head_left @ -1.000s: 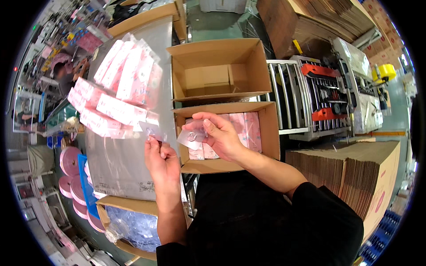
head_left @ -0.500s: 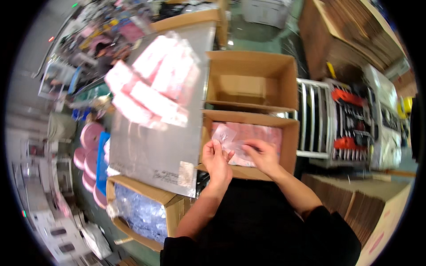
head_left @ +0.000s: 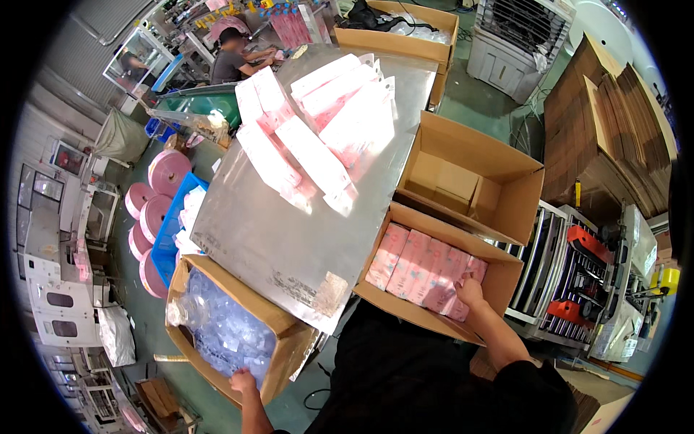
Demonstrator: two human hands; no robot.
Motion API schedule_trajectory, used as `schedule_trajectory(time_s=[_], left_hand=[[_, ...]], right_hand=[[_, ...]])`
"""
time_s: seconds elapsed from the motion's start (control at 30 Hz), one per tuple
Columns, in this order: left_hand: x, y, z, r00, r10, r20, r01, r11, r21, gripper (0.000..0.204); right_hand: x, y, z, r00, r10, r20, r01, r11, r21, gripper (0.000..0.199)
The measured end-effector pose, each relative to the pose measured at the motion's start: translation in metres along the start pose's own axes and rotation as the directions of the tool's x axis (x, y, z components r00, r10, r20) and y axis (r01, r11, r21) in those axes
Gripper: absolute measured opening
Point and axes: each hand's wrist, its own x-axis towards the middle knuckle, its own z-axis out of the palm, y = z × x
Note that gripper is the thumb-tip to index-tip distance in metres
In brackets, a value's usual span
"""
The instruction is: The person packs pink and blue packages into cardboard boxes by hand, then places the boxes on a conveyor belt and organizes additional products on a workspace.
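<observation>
Both hands half-hidden — boxes (head_left: 434,289); bags (head_left: 217,333).

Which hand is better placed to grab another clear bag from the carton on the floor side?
Left. The left hand is at the carton of clear bags; the right hand rests on pink packs in another box.

**Packages around the steel table**

A heap of flat pink-and-white plastic packets (head_left: 314,134) lies on the far half of the table. To the right, an open brown cardboard box (head_left: 434,278) holds a neat row of pink packets (head_left: 426,267), with the right hand (head_left: 470,293) resting on them. Beyond it stands a second open cardboard box (head_left: 470,177). At lower left, a cardboard box (head_left: 231,333) holds clear plastic bags (head_left: 217,329); the left hand (head_left: 242,380) touches its near edge. Flattened cartons (head_left: 607,123) are stacked at right.
</observation>
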Motion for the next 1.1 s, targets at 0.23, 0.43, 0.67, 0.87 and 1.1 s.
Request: schedule_trajectory(time_s=[0.23, 0.43, 0.67, 0.87, 1.1], left_hand=[[0.070, 0.275, -0.063, 0.614, 0.581, -0.535, -0.760, 0.618, -0.201, 0.033], [0.132, 0.568, -0.056, 0.620, 0.655, -0.432, -0.784, 0.526, -0.329, 0.072], [0.100, 0.545, -0.009, 0.470, 0.875, -0.111, -0.688, 0.286, -0.667, 0.086], [0.095, 0.478, -0.089, 0.392, 0.863, -0.318, -0.915, 0.331, -0.231, 0.086], [0.083, 0.538, -0.069, 0.184, 0.975, -0.125, -0.981, 0.174, -0.086, 0.074]], right_hand=[[0.055, -0.280, -0.112, 0.705, -0.656, -0.268, 0.706, 0.686, 0.177, 0.046], [0.164, -0.480, -0.097, 0.574, -0.814, -0.089, 0.675, 0.531, -0.512, 0.080], [0.184, -0.480, -0.027, 0.440, -0.883, -0.162, 0.799, 0.467, -0.377, 0.071], [0.228, -0.503, -0.153, 0.287, -0.907, 0.310, 0.953, 0.301, 0.000, 0.093], [0.333, -0.460, -0.178, 0.326, -0.849, 0.416, 0.762, -0.024, -0.647, 0.074]])
